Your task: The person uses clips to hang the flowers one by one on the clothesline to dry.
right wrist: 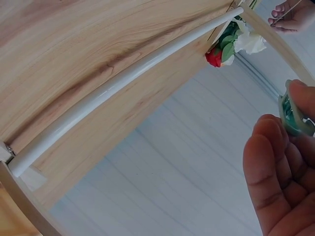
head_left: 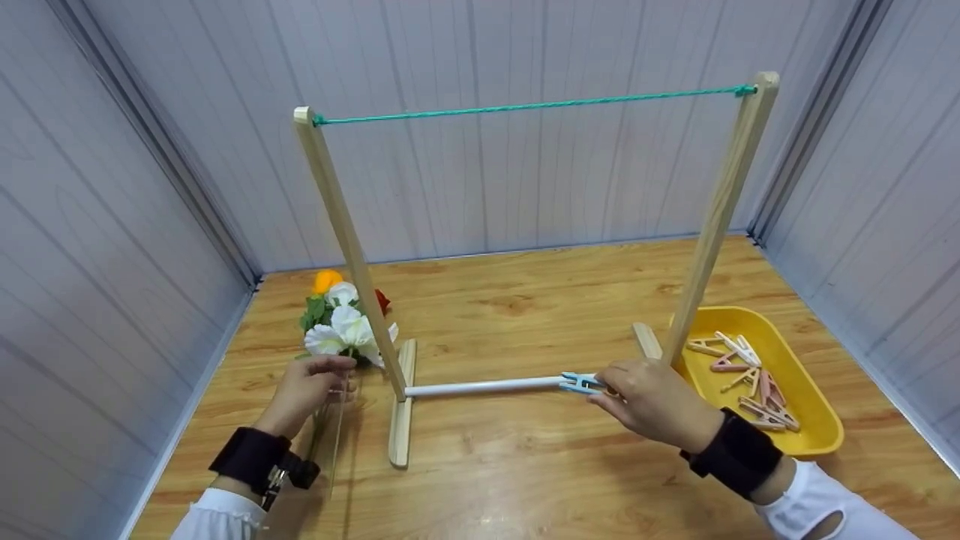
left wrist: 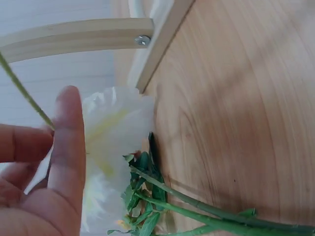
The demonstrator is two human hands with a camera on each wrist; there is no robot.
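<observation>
Right hand: right hand (head_left: 654,405) is nearest to us, low on the right; its fingers pinch a blue peg (head_left: 581,383)
Blue peg: it sits at the right end of the white bar (head_left: 484,387), touching it or just over it; I cannot tell which
Left hand: left hand (head_left: 306,391) is curled, with the fingertips pinching a thin green stem (left wrist: 27,96)
Flowers: a white flower (head_left: 341,330) lies on the table just past the left hand, beside the left post; an orange flower (head_left: 326,280) and a red flower (head_left: 382,301) lie behind it
White bar: it runs low between the two wooden feet of the frame (head_left: 341,232)
Frame: two tall wooden posts stand on the table (head_left: 525,300), tilted a bit
String: a green string (head_left: 525,106) is pulled tight between the post tops
Yellow tray: yellow tray (head_left: 814,442) sits just right of the right post, with pink and white pegs (head_left: 750,375) in it
Walls: grey walls (head_left: 112,225) stand on three sides
</observation>
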